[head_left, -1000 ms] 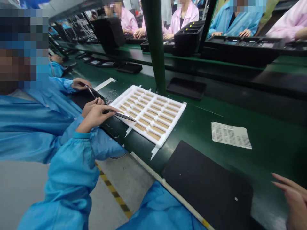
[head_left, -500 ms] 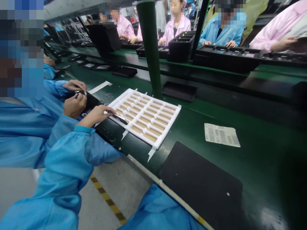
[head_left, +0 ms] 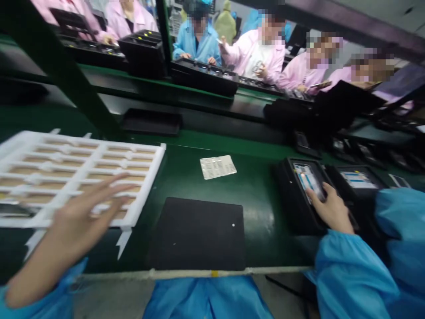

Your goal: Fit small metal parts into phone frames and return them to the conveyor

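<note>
My left hand (head_left: 91, 212) is spread and blurred over the right half of a white slotted tray (head_left: 68, 181) with tan slot bottoms, holding nothing. A thin dark, shiny piece (head_left: 16, 209) lies in a slot at the tray's near left. On the right, my right hand (head_left: 330, 206) reaches into a black box (head_left: 287, 195). Its thumb and fingers close round the near part of a phone-like unit (head_left: 307, 177) with blue strips, still within the box. The fingers' undersides are hidden.
A black mat (head_left: 202, 235) lies before me, with a printed label sheet (head_left: 217, 166) beyond it. Another black box (head_left: 358, 177) stands at right, near a blue sleeve (head_left: 401, 217). A green post (head_left: 66, 75) slants at left; a dark tray (head_left: 151, 122) lies behind. People work across the line.
The view has swung right. My left hand has let go of the thin dark piece, which now lies in the white tray. My right hand has come into view at the black box.
</note>
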{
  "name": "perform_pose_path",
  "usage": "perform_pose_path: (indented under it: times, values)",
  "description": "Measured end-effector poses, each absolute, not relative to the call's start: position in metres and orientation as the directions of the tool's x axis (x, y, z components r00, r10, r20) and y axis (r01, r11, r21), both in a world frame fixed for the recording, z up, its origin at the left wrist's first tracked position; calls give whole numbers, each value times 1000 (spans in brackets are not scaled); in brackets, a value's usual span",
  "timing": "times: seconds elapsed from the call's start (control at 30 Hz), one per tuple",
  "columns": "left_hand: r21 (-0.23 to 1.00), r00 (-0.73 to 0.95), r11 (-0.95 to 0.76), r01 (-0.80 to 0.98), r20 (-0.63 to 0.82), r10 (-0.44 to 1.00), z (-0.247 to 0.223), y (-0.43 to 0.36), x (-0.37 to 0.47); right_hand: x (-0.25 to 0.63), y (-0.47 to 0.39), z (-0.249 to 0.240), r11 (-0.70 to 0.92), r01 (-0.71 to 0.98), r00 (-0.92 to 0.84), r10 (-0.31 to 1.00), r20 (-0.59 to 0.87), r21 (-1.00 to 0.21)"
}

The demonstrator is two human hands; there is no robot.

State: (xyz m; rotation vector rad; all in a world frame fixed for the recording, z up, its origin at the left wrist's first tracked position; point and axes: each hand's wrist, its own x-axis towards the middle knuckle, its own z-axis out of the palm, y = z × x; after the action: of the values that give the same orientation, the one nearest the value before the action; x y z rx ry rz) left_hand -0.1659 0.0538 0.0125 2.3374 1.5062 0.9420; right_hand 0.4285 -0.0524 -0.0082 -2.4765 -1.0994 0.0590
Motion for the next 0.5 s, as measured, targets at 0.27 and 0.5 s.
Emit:
perform_pose_path:
  times: [0.27,0.5]
  values:
    - [536,795,-806,250,361,487,10,10,9,428,-47,-6,-451,662,664,724,189,-598]
    - [586,866,-786,196,273,419,2,-5,39,438,-16,12,-567,650,703,702,117,-506]
